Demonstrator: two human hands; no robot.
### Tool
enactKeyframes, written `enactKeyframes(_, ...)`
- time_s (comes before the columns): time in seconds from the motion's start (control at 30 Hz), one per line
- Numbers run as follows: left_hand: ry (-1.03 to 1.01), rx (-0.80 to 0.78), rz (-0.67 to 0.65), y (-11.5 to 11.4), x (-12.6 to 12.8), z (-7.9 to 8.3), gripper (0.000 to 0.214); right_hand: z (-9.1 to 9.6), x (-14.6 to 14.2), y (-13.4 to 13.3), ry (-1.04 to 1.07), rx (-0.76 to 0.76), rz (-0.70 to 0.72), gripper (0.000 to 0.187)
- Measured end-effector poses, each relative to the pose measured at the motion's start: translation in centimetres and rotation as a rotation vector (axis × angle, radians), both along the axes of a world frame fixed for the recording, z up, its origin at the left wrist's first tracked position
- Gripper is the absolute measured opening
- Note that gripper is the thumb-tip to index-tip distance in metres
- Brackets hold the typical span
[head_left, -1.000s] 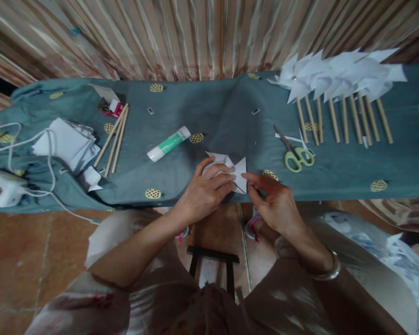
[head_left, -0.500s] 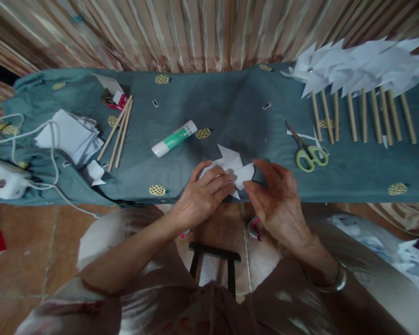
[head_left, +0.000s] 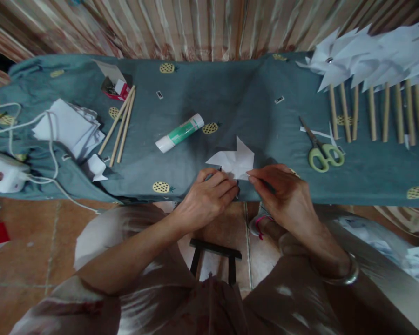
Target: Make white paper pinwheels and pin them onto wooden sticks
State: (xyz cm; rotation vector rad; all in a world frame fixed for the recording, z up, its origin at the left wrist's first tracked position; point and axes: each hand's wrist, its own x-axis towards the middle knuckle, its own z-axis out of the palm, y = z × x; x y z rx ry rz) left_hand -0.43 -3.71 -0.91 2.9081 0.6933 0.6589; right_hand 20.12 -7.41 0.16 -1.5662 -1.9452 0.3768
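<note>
A white paper pinwheel (head_left: pixel 236 160) with pointed, folded blades lies at the front edge of the cloth-covered table. My left hand (head_left: pixel 209 195) rests over its lower left part, fingers bent and pressed onto the paper. At the lower right corner of the paper, my right hand (head_left: pixel 282 190) pinches the edge between thumb and index finger. A green and white glue stick (head_left: pixel 180 133) lies just beyond my left hand. To the right of my right hand are scissors (head_left: pixel 321 151) with light green handles, on top of thin paper strips.
Finished pinwheels (head_left: pixel 380 56) on wooden sticks lie in a row at the right. On the left are loose wooden sticks (head_left: pixel 120 128), a small red box (head_left: pixel 117 88), stacked paper sheets (head_left: pixel 68 123) and a white power strip (head_left: pixel 3 172) with its cable. A patterned curtain (head_left: pixel 195 28) hangs behind.
The pinwheel has been turned, so a blade now points up at its right side. My right hand's thumb and index finger have closed onto its corner. The view has shifted slightly.
</note>
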Motion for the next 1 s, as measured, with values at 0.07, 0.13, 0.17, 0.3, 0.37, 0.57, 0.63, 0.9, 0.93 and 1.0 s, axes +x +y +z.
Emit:
enactKeyframes(0.07,0.007,-0.004,-0.001,0.01,0.03,0.05,0.022,-0.04,-0.14,0.28,0.011,-0.017,-0.013,0.016)
enactKeyframes(0.13,0.013,-0.005,-0.004,0.01,0.06,0.08,0.022,-0.14,-0.26,0.47,0.020,-0.047,-0.041,0.015)
enactKeyframes(0.17,0.014,-0.004,-0.005,0.00,0.07,0.09,0.023,-0.19,-0.31,0.54,0.026,-0.064,-0.063,0.015)
enactKeyframes(0.3,0.013,-0.007,0.007,-0.10,0.12,0.06,0.021,-0.32,-0.46,0.69,0.052,-0.112,-0.132,0.013)
enactKeyframes(0.37,0.009,-0.010,0.018,-0.17,0.15,-0.04,0.021,-0.30,-0.53,0.70,0.050,-0.117,-0.139,0.012)
enactKeyframes(0.57,0.036,-0.036,0.032,-0.37,0.23,-0.51,0.023,-0.17,-0.75,0.59,-0.040,-0.080,-0.108,0.012)
enactKeyframes(0.63,0.045,-0.044,0.029,-0.41,0.22,-0.55,0.025,-0.11,-0.76,0.59,-0.066,-0.057,-0.082,0.012)
enactKeyframes(0.9,0.052,-0.030,0.020,-0.45,0.32,-0.32,0.026,0.38,-0.86,0.71,-0.135,0.011,0.027,0.016)
enactKeyframes(0.93,0.047,-0.027,0.022,-0.46,0.34,-0.32,0.026,0.45,-0.89,0.71,-0.141,0.022,0.032,0.017)
enactKeyframes(1.0,0.045,-0.026,0.026,-0.48,0.36,-0.34,0.025,0.59,-0.93,0.72,-0.158,0.030,0.042,0.020)
